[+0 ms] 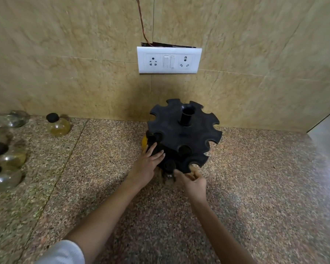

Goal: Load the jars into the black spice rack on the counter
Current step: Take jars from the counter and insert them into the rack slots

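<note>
The black spice rack (183, 134), a round two-tier stand with notched rims and a centre post, stands on the counter by the wall. A jar with a black cap (170, 165) sits in a front notch of the lower tier. Another jar with yellow contents (144, 141) hangs at the rack's left side. My left hand (147, 166) lies flat against the rack's left front, fingers spread. My right hand (193, 181) has its curled fingertips at the lower tier's front rim, right beside the capped jar; whether they grip the rim or the jar is unclear.
Loose jars stand at the far left of the granite counter (255, 187): a yellow one with a black cap (58, 124), a clear one (17, 118), and several more (7, 155) near the left edge. A white socket panel (169, 60) is on the tiled wall.
</note>
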